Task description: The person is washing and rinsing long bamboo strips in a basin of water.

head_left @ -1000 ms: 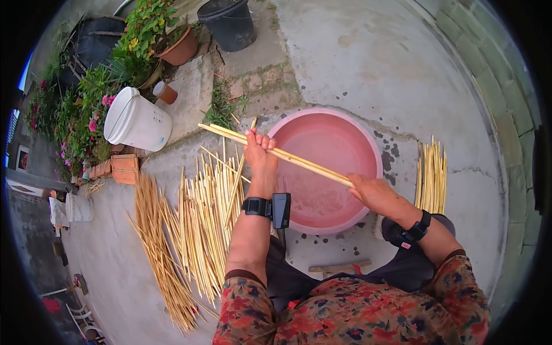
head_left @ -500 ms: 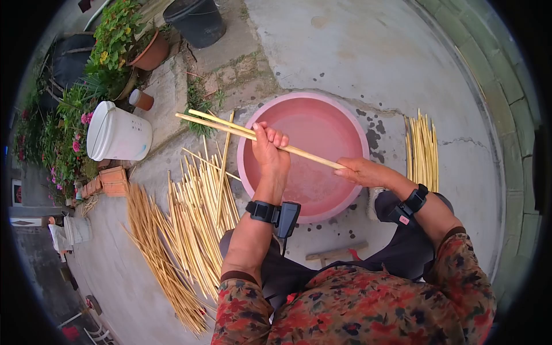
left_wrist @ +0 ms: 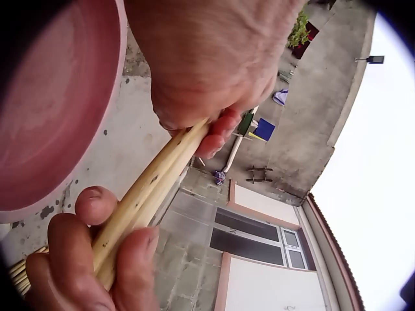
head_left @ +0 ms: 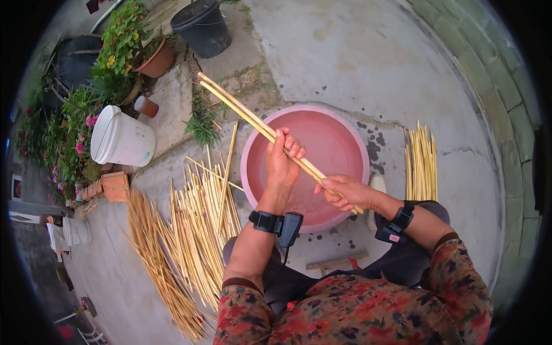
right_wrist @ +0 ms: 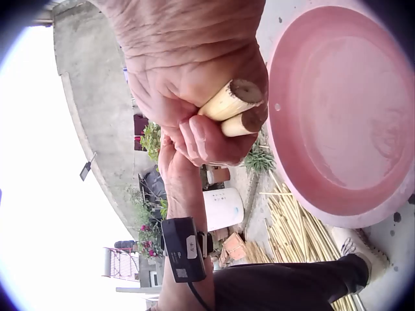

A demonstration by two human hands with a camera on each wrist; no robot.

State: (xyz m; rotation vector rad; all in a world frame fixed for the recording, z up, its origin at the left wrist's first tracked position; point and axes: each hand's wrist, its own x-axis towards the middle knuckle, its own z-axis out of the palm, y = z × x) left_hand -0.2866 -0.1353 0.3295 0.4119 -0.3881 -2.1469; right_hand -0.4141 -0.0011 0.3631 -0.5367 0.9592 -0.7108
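Observation:
Two pale peeled sticks (head_left: 234, 106) slant across the pink basin (head_left: 363, 165), held side by side by both hands. My left hand (head_left: 284, 163) grips them around the middle, its fingers curled round both. Nearer to me, my right hand (head_left: 347, 193) holds them close to their lower ends. In the right wrist view, the round cut ends of the sticks (right_wrist: 233, 103) poke out of the right fist, one thicker than the other. The far ends reach up and left past the basin's rim.
A pile of peeled sticks (head_left: 198, 230) lies left of the basin, beside thinner brownish stalks (head_left: 155, 253). Another bundle (head_left: 421, 164) lies at right. A white bucket (head_left: 129, 138), a black bucket (head_left: 202, 31) and potted plants stand at the back left.
The sticks have swung steeper, their far ends rising. My right hand has moved down toward their near ends and wraps them more fully. The left hand still grips the middle.

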